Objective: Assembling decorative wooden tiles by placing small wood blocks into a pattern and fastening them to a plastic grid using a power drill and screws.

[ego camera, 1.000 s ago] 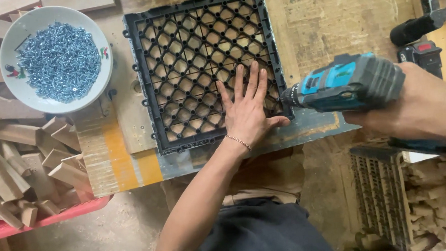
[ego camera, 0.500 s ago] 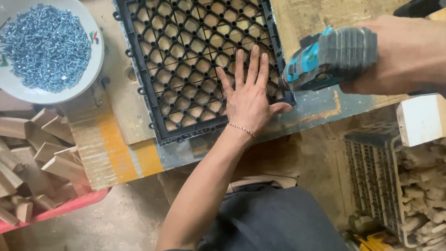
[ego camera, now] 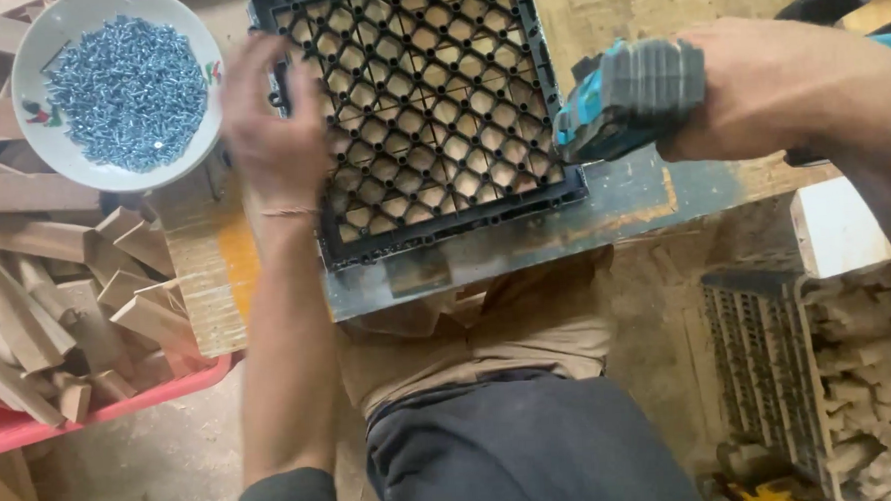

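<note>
Fingers of the left hand [ego camera: 271,118] are loosely spread and blurred, holding nothing, over the left edge of the square black plastic lattice tile [ego camera: 424,111]. Curled tight, the right hand [ego camera: 759,86] grips the teal and grey cordless drill [ego camera: 624,97], whose long axis runs across the view with its nose pointing left at the tile's right edge. That tile lies flat on a worn, paint-stained wooden workbench [ego camera: 643,197]. Left of it stands a white bowl of blue-grey screws [ego camera: 118,89], above a red tray of cut wooden blocks [ego camera: 58,318]. More wood pieces fill a slatted crate [ego camera: 771,367] at lower right, on a dusty floor.
</note>
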